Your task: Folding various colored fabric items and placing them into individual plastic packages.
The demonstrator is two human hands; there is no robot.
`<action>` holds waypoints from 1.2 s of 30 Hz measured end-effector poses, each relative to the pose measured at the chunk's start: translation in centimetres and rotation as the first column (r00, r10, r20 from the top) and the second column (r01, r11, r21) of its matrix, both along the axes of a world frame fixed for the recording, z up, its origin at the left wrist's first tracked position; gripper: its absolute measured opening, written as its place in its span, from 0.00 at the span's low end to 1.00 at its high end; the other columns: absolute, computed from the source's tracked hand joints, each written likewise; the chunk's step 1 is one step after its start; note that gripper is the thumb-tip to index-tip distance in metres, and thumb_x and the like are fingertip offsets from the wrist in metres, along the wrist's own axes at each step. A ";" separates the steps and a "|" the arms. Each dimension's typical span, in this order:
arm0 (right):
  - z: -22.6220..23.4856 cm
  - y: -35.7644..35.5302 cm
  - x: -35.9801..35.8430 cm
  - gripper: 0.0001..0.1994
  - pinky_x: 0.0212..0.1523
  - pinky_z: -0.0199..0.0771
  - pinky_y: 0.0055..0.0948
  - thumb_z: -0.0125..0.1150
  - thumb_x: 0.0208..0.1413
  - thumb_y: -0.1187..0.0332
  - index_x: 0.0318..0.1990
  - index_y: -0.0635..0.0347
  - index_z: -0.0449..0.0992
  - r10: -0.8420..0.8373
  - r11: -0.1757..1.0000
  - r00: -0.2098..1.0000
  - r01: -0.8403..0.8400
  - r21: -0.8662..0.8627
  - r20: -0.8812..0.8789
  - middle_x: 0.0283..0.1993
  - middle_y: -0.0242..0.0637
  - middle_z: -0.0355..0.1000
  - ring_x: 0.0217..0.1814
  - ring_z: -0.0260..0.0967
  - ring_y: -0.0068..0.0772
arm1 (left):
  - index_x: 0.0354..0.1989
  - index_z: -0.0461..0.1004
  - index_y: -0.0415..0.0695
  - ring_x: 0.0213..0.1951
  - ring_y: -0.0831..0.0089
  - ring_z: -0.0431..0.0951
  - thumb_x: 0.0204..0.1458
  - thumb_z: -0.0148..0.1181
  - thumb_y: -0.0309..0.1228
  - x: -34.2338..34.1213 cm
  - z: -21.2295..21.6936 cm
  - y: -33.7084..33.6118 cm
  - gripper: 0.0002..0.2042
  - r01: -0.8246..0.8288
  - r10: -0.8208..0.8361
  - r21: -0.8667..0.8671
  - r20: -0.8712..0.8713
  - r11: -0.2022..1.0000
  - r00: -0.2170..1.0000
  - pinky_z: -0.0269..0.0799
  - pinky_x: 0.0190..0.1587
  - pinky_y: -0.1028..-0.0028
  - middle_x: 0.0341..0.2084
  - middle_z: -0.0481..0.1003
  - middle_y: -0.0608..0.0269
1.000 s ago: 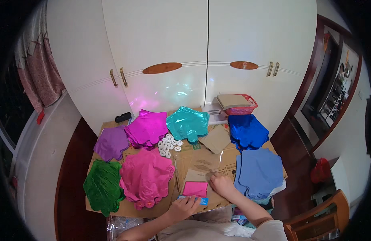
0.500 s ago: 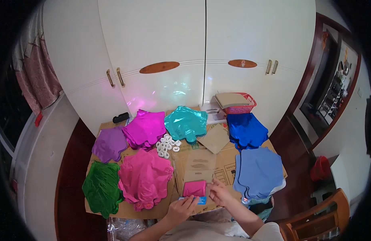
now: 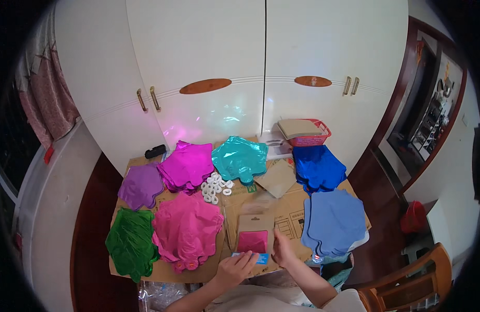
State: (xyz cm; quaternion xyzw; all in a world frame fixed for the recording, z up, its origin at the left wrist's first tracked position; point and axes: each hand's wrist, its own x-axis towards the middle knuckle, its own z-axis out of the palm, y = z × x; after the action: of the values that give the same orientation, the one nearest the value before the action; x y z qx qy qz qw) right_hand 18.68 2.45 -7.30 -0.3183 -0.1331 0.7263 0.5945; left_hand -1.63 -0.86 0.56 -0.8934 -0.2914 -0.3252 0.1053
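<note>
In front of me is a flat kraft-coloured packet (image 3: 255,222) with a hanging slot at its top. A folded pink foil piece (image 3: 253,241) lies on or in it, above a blue strip (image 3: 262,258). The fingers of my left hand (image 3: 238,269) press on the packet's lower edge, over the blue strip. My right hand (image 3: 284,250) is closed at the packet's right edge, its thumb upward. A pile of flat pink foil balloons (image 3: 188,229) lies left of the packet. Light blue foil balloons (image 3: 334,221) are stacked to the right.
Around the cardboard-covered table (image 3: 297,208) lie green (image 3: 130,242), purple (image 3: 141,184), magenta (image 3: 187,165), teal (image 3: 241,158) and dark blue (image 3: 320,167) foil piles. Small white rings (image 3: 214,188), kraft cards (image 3: 277,179) and a red basket (image 3: 318,139) sit farther back. A wooden chair (image 3: 422,278) stands right.
My right hand has gone from pointing fingers at the packet's upper right to closing at its right edge. The see-through flap above the packet has moved and now looks blurred.
</note>
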 end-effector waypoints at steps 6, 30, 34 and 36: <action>3.2 -2.0 -2.3 0.26 0.54 0.66 0.31 0.54 0.54 0.59 0.59 0.60 0.60 -0.230 0.880 0.882 0.009 0.475 0.410 0.56 0.37 0.65 0.60 0.61 0.33 | 0.45 0.75 0.48 0.33 0.74 0.79 0.39 0.60 0.30 -0.4 2.4 -0.1 0.20 -0.036 0.058 -0.121 0.189 0.992 0.980 0.74 0.30 0.76 0.35 0.78 0.65; 3.8 -0.6 4.8 0.12 0.26 0.69 0.27 0.59 0.54 0.63 0.34 0.67 0.76 -0.118 0.938 0.262 -0.287 0.194 0.958 0.24 0.40 0.73 0.22 0.70 0.27 | 0.43 0.76 0.47 0.30 0.75 0.77 0.44 0.56 0.29 -2.4 -0.4 -4.3 0.15 -0.035 0.023 -0.078 -0.151 0.996 0.988 0.73 0.28 0.77 0.36 0.77 0.64; 3.3 -2.7 3.9 0.11 0.23 0.67 0.18 0.59 0.55 0.62 0.32 0.63 0.77 0.219 0.941 0.536 -0.337 -0.031 0.815 0.23 0.28 0.72 0.22 0.67 0.14 | 0.44 0.76 0.48 0.29 0.76 0.77 0.44 0.56 0.28 -2.0 -0.8 -4.5 0.16 -0.073 0.063 -0.076 -0.124 0.994 0.990 0.72 0.26 0.77 0.36 0.77 0.65; 3.9 -2.6 3.3 0.10 0.23 0.66 0.16 0.57 0.57 0.64 0.34 0.63 0.76 0.258 0.932 0.532 -0.357 -0.063 0.807 0.25 0.26 0.71 0.24 0.66 0.13 | 0.44 0.76 0.48 0.29 0.76 0.77 0.43 0.56 0.28 -1.8 -0.7 -4.5 0.16 -0.061 0.051 -0.071 -0.135 0.996 0.990 0.72 0.26 0.78 0.36 0.77 0.65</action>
State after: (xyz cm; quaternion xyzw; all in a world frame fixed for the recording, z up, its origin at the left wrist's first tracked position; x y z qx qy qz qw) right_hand 22.02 -0.12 -3.37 -0.5492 -0.4801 0.5884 0.3487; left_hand -3.48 -5.32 -0.12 -0.9078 -0.3210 -0.2509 0.0999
